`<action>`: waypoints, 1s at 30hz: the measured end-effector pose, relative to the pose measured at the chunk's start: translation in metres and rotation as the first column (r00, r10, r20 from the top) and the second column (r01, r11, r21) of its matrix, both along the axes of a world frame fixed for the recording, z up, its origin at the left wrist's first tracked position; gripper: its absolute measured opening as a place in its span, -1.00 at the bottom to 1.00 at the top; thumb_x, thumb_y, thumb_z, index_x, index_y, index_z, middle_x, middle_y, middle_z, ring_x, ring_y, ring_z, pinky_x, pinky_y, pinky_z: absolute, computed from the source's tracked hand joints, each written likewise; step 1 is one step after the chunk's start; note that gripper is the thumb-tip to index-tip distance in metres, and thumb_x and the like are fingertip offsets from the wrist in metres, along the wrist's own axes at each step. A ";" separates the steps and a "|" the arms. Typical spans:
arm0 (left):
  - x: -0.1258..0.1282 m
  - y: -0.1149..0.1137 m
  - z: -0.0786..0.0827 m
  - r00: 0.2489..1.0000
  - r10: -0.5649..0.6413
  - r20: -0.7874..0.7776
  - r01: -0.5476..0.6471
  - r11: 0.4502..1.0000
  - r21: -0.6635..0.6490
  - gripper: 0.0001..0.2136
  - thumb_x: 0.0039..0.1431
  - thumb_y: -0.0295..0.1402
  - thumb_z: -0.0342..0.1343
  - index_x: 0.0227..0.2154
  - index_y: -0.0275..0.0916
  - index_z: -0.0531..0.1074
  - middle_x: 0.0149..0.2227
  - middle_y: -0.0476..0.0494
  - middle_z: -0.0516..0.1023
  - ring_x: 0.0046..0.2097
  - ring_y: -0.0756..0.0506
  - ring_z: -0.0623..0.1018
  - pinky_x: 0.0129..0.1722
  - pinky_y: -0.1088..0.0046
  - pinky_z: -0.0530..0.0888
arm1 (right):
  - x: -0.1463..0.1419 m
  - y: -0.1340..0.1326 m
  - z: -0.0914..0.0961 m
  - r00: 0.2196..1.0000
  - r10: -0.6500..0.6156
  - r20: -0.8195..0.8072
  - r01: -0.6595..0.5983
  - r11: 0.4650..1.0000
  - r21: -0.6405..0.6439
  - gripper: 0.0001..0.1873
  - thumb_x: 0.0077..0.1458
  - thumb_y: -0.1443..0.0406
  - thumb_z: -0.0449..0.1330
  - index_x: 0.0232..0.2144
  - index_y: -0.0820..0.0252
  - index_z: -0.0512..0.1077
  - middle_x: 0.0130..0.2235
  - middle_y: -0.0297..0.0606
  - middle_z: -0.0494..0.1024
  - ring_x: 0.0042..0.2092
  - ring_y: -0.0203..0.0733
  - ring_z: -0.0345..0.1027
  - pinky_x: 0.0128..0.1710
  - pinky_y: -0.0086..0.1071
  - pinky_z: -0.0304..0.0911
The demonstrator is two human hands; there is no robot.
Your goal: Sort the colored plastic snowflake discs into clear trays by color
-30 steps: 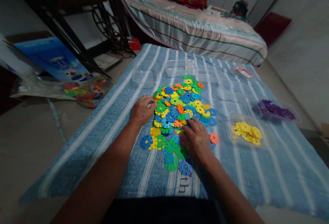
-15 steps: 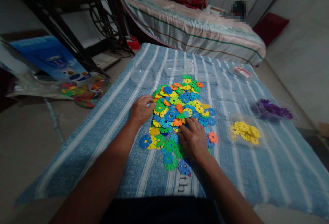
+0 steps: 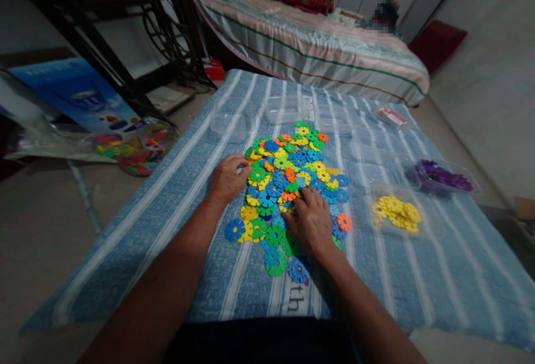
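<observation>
A pile of flat, notched plastic discs [image 3: 273,177] in blue, green, yellow and orange is spread over the striped cloth in front of me. At the pile's left edge is my left hand [image 3: 228,177], fingers curled and thumb tip close to the fingertips; what they hold, if anything, I cannot make out. My right hand [image 3: 312,222] lies over the pile's right part, palm down, with thumb and fingers apart. Its fingertips touch discs near a yellow disc [image 3: 287,206]. A clear plastic box [image 3: 432,230] with yellow discs [image 3: 397,213] stands to the right.
Another clear box [image 3: 474,188] holds purple discs [image 3: 445,175]. Several clear containers, including one at back left [image 3: 229,124], line the far side. A small red-and-white box [image 3: 392,116] sits at far right. Beyond are a bed [image 3: 301,40] and a blurred person [image 3: 385,17].
My right hand has shifted slightly left and toward me over the discs, its fingers drawn nearer the yellow disc. My left hand stays at the pile's edge. The view has moved slightly.
</observation>
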State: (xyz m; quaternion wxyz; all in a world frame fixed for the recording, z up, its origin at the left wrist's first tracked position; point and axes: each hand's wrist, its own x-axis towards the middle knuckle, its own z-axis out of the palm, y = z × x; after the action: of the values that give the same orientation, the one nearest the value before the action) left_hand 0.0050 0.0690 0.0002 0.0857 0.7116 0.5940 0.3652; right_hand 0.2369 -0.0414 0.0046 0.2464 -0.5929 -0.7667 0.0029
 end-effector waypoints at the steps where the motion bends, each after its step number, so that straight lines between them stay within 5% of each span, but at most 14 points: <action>1: 0.000 0.000 0.000 1.000 0.001 -0.002 -0.001 1.000 -0.001 -0.85 0.12 -0.32 0.07 -0.37 -0.20 0.52 -0.10 -0.17 0.62 -0.01 -0.15 0.57 0.11 0.30 0.47 | 0.001 0.000 -0.001 0.999 0.004 -0.036 -0.004 1.000 0.005 -0.79 0.12 0.21 0.29 -0.23 0.22 0.52 0.10 0.09 0.46 0.18 0.19 0.23 0.13 0.05 0.21; 19: 0.001 -0.001 0.001 1.000 0.001 0.006 -0.001 1.000 0.003 -0.86 0.11 -0.31 0.07 -0.38 -0.20 0.51 -0.11 -0.18 0.63 -0.01 -0.17 0.57 0.12 0.25 0.48 | 0.006 -0.001 -0.004 0.885 -0.038 -0.465 0.041 0.999 -0.003 -0.90 0.03 0.29 0.27 -0.51 0.12 0.49 -0.04 -0.08 0.55 0.10 0.03 0.37 0.20 -0.02 0.22; 30: 0.001 -0.002 0.001 1.000 0.005 -0.001 -0.005 1.000 -0.016 -0.85 0.12 -0.30 0.07 -0.37 -0.20 0.52 -0.09 -0.18 0.62 0.00 -0.16 0.57 0.13 0.29 0.46 | 0.020 -0.010 0.013 0.923 -0.034 -0.384 0.081 0.991 0.107 -0.81 0.16 0.28 0.18 -0.48 0.10 0.51 -0.03 -0.09 0.57 0.13 0.05 0.36 0.15 0.04 0.27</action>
State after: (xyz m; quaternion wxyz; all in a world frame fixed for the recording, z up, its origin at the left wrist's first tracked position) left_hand 0.0056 0.0675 0.0016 0.0903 0.7097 0.5987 0.3602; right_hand 0.2571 -0.0513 0.0175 0.4261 -0.5872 -0.6852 0.0647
